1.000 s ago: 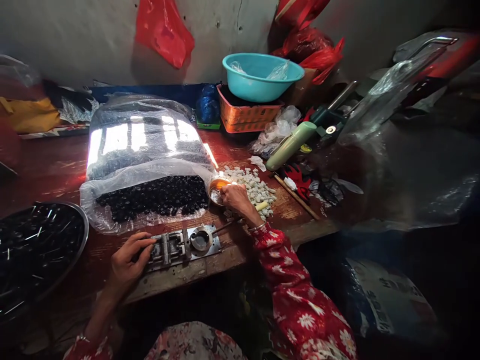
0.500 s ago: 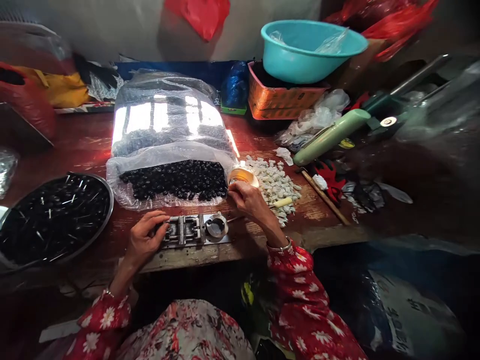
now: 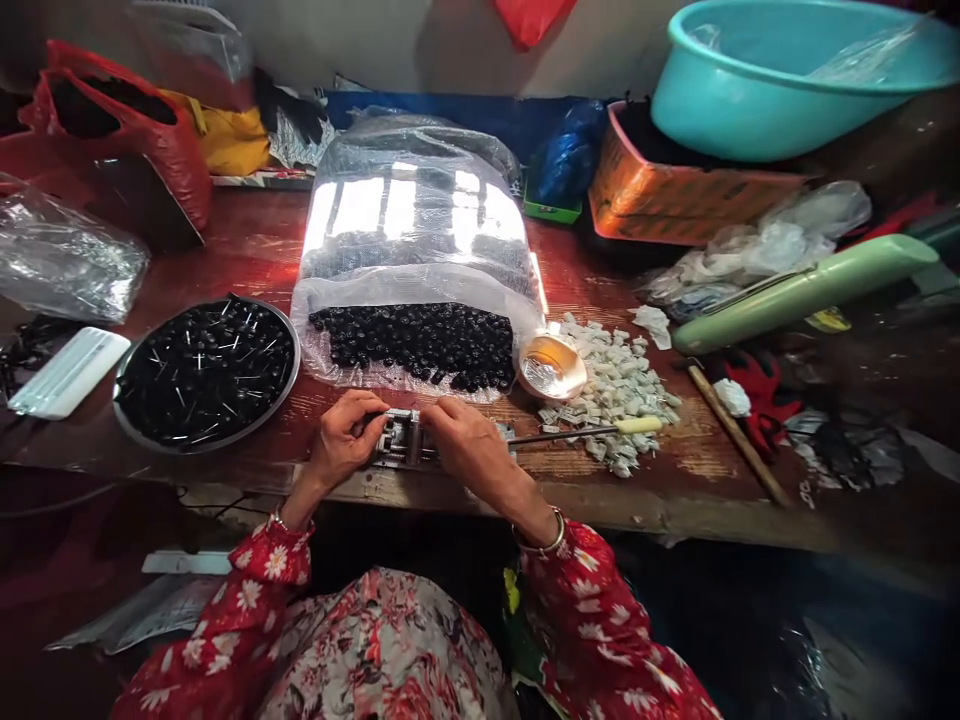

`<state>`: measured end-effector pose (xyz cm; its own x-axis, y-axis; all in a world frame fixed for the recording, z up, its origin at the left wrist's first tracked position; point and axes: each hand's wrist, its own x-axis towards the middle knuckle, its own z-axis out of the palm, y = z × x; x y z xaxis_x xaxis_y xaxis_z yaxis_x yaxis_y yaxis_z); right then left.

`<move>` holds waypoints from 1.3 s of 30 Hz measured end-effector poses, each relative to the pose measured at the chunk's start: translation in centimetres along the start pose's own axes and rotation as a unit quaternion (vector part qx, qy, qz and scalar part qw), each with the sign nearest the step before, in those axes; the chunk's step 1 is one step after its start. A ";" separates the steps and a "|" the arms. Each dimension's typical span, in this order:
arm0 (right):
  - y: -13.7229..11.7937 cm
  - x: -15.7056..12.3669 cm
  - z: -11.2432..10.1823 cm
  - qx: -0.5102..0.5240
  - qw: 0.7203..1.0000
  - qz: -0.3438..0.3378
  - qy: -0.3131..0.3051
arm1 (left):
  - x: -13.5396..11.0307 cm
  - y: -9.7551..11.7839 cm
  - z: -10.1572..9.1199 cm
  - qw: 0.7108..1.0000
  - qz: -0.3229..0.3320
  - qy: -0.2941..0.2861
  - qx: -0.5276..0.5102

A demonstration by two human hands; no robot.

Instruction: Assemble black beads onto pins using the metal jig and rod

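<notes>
A small metal jig point(image 3: 401, 445) lies at the front edge of the red wooden table point(image 3: 247, 250). My left hand point(image 3: 343, 438) curls its fingers onto the jig's left end. My right hand point(image 3: 466, 445) lies over the jig's right part, fingertips pinched at its middle; what they pinch, if anything, is too small to see. Just behind the hands lies a clear plastic bag of small black beads point(image 3: 416, 345). A little metal dish point(image 3: 552, 368) sits to the right of the bag, beside a heap of small whitish pieces point(image 3: 619, 390).
A round metal pan point(image 3: 206, 370) of black parts with pins is at the left. A yellow-handled tool point(image 3: 600, 430) lies right of the jig. Behind are a teal basin point(image 3: 795, 80), an orange crate point(image 3: 682, 200), a green tube point(image 3: 802, 295), and red and clear bags.
My right hand has left the metal dish and come down onto the jig. The view has swung left and downward, so the pan and left-side bags now show.
</notes>
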<state>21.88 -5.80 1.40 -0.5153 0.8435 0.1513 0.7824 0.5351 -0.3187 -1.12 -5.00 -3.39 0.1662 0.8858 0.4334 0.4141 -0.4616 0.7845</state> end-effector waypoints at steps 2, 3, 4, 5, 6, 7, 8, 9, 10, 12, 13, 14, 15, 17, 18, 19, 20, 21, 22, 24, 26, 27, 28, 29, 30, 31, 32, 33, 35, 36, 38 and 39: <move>-0.3 0.2 0.5 -0.037 0.999 0.000 -0.005 | 0.0 0.1 0.0 1.000 0.000 0.002 -0.002; -0.5 0.3 0.6 -0.050 0.999 0.001 -0.006 | 0.0 0.1 0.1 1.000 -0.001 0.002 -0.001; -0.5 0.2 0.8 -0.058 0.998 0.002 -0.007 | 0.0 0.2 0.1 1.000 -0.001 0.003 0.000; -0.6 0.2 0.8 -0.062 0.998 0.002 -0.006 | -0.1 0.1 0.1 1.000 0.000 0.002 0.000; -0.6 0.1 0.9 -0.062 0.998 0.000 -0.005 | -0.1 0.1 0.1 1.000 0.001 0.003 -0.002; -0.6 0.0 0.9 -0.060 0.998 -0.001 -0.002 | -0.1 0.1 0.1 1.000 0.003 0.002 -0.004; -0.6 0.0 1.0 -0.058 0.998 -0.002 0.001 | -0.1 0.1 0.1 1.000 0.005 0.002 -0.005; -0.6 -0.1 1.0 -0.054 0.999 -0.002 0.005 | -0.2 0.0 0.1 1.000 0.005 0.000 -0.005; -0.5 -0.2 1.0 -0.049 0.999 -0.002 0.009 | -0.2 0.0 0.1 1.000 0.004 -0.001 -0.004; -0.4 -0.3 1.0 -0.037 0.999 0.002 0.018 | -0.2 0.0 0.0 1.000 0.003 -0.003 -0.001; -0.4 -0.4 1.1 -0.031 0.999 0.005 0.025 | -0.2 0.0 0.0 1.000 0.004 -0.003 -0.001; -0.4 -0.5 1.1 -0.026 0.999 0.010 0.032 | -0.2 0.0 0.0 1.000 0.007 -0.002 -0.003; -0.4 -0.6 1.1 -0.024 0.999 0.014 0.040 | -0.2 0.0 0.0 1.000 0.010 0.000 -0.005; -0.4 -0.8 1.2 -0.021 0.998 0.016 0.051 | -0.2 0.0 0.0 1.000 0.013 0.002 -0.007; -0.5 -1.0 1.2 -0.021 0.998 0.010 0.052 | -0.2 -0.1 0.0 1.000 0.016 0.003 -0.006; -0.6 -1.1 1.3 -0.020 0.999 0.001 0.051 | -0.1 -0.1 0.1 1.000 0.019 0.005 -0.004; -0.8 -1.2 1.4 -0.021 0.999 -0.009 0.048 | -0.1 -0.1 0.1 1.000 0.023 0.007 -0.002; -0.9 -1.3 1.4 -0.022 0.999 -0.018 0.045 | -0.1 -0.1 0.1 1.000 0.027 0.009 0.000; -1.0 -1.4 1.5 -0.023 0.998 -0.025 0.043 | -0.1 -0.1 0.1 0.999 0.030 0.011 0.000; -1.2 -1.5 1.7 -0.030 0.998 -0.031 0.044 | -0.1 -0.1 0.1 0.999 0.031 0.012 0.003; -1.3 -1.6 1.9 -0.037 0.998 -0.034 0.050 | -0.1 -0.1 0.2 0.999 0.030 0.011 0.006; -1.3 -1.7 1.9 -0.040 0.997 -0.037 0.054 | -0.1 -0.1 0.2 0.999 0.032 0.010 0.007; -1.3 -1.7 2.0 -0.041 0.997 -0.041 0.058 | -0.2 -0.2 0.2 0.999 0.034 0.010 0.008; -1.3 -1.8 2.0 -0.040 0.996 -0.046 0.062 | -0.2 -0.2 0.2 0.999 0.036 0.010 0.008; -1.2 -1.9 2.0 -0.037 0.996 -0.051 0.068 | -0.2 -0.2 0.2 0.999 0.038 0.010 0.008; -1.2 -2.0 2.0 -0.031 0.995 -0.055 0.076 | -0.2 -0.2 0.2 0.999 0.039 0.011 0.008; -1.0 -2.1 1.8 -0.022 0.994 -0.057 0.086 | -0.2 -0.2 0.2 0.999 0.040 0.012 0.009; -0.8 -2.3 1.6 -0.011 0.994 -0.054 0.099 | -0.2 -0.1 0.2 0.999 0.039 0.012 0.011; 0.0 -2.8 0.9 0.015 0.990 -0.036 0.134 | -0.1 -0.1 0.2 0.999 0.036 0.011 0.015; 0.6 -3.2 0.5 0.022 0.988 -0.018 0.154 | -0.1 -0.1 0.2 0.999 0.035 0.010 0.017; 2.3 -4.2 -0.4 0.012 0.980 0.033 0.194 | 0.0 -0.1 0.2 0.999 0.037 0.009 0.017; 3.4 -4.9 -0.8 -0.010 0.976 0.062 0.208 | 0.0 -0.1 0.1 0.999 0.041 0.011 0.018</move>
<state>27.36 -8.06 0.36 -0.2328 0.8449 0.4816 0.8389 0.4250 -0.3401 -1.08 -4.98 -3.56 0.1818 0.8435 0.5054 0.4312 -0.5303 0.7300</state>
